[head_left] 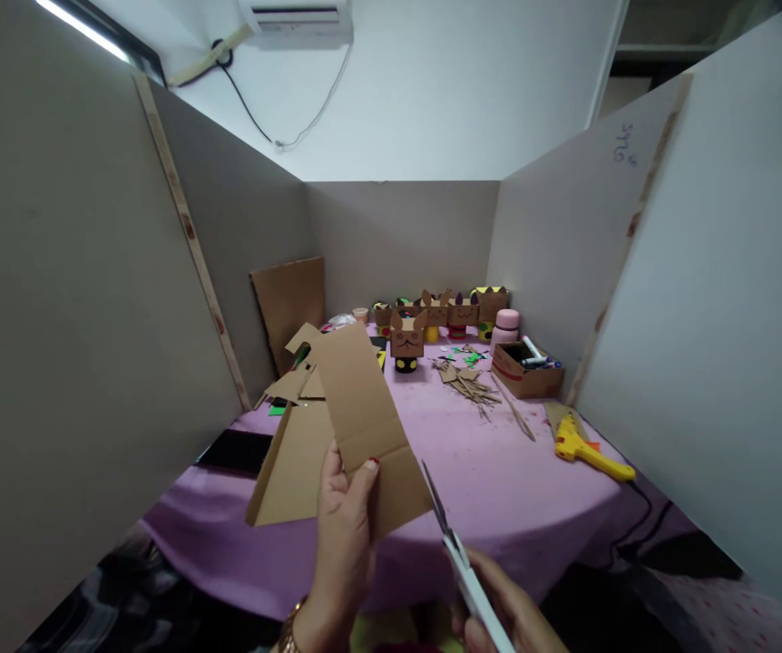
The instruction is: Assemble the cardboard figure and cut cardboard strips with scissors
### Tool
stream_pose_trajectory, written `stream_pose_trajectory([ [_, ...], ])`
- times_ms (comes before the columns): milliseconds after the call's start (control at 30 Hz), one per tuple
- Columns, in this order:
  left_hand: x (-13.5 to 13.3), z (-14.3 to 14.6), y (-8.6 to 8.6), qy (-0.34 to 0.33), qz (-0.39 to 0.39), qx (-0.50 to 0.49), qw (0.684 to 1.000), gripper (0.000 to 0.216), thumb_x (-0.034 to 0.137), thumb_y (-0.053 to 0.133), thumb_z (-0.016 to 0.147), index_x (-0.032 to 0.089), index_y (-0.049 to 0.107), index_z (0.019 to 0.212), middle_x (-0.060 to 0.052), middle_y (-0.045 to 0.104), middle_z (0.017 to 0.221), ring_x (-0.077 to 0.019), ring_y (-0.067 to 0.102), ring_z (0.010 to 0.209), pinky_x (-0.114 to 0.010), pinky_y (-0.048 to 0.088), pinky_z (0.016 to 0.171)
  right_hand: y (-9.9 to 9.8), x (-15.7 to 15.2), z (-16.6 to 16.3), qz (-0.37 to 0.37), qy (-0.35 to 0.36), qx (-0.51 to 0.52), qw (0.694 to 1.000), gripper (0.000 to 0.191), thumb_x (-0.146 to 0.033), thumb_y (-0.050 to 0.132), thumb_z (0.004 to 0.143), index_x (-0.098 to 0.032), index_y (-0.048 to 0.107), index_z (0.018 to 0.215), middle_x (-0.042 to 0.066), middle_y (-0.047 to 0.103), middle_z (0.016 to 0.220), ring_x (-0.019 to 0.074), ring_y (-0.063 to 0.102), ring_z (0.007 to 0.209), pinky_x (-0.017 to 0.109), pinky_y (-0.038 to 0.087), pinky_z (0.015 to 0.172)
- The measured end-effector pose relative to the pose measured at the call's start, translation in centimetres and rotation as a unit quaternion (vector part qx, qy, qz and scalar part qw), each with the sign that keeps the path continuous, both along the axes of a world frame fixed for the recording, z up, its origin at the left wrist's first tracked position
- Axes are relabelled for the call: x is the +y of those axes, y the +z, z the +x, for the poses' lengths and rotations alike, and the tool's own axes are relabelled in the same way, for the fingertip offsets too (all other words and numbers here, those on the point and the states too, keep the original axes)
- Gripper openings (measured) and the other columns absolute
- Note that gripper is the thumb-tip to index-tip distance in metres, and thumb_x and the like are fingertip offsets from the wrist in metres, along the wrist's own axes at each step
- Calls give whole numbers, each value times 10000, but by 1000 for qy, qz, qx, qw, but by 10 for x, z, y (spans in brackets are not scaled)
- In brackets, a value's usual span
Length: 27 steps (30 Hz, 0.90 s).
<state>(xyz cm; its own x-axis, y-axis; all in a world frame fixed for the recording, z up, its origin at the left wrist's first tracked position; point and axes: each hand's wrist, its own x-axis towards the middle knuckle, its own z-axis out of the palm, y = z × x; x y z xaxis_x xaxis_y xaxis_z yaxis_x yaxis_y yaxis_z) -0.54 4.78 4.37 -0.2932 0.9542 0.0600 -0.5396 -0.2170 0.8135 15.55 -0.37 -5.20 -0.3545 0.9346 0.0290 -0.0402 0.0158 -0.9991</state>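
Observation:
My left hand [345, 526] grips a long folded strip of brown cardboard [364, 413], thumb on its front face, and holds it tilted above the near edge of the purple-covered table [500, 481]. My right hand [513, 612] is closed around white-handled scissors [455, 544]. Their blades point up and left, with the tip just beside the lower right corner of the strip. A larger cardboard sheet [292, 472] lies on the table behind the strip.
Small cardboard animal-faced boxes [407, 343] stand at the back of the table. Cardboard scraps [469, 381], an open box of markers [525, 367], a pink bottle [505, 328] and a yellow glue gun [585, 446] lie to the right. Grey partition walls enclose three sides.

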Motion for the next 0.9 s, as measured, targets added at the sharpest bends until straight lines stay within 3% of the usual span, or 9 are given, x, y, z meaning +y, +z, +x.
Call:
stream_pose_trajectory([
  [400, -3, 2, 2, 16, -28, 4, 999, 543, 202, 630, 707, 285, 471, 1220, 3, 696, 857, -142, 651, 706, -246, 517, 683, 11, -1, -3, 65, -7, -45, 997, 705, -682, 461, 696, -213, 448, 1222, 1, 466, 657, 137, 413, 535, 262, 376, 507],
  [600, -4, 2, 3, 6, -28, 8, 1000, 529, 199, 622, 716, 286, 466, 1214, 2, 692, 880, -148, 653, 763, -235, 513, 679, 14, -3, 0, 69, -28, -57, 996, 668, -653, 486, 711, -232, 474, 1230, 40, 583, 731, 193, 550, 650, 294, 474, 619],
  [900, -3, 3, 2, 3, -29, 17, 999, 581, 229, 630, 708, 274, 428, 1251, -37, 697, 969, -180, 662, 778, -285, 514, 720, 17, -3, -1, 94, -44, -68, 992, 651, -612, 541, 704, -222, 498, 1224, 67, 646, 735, 259, 596, 730, 346, 492, 696],
])
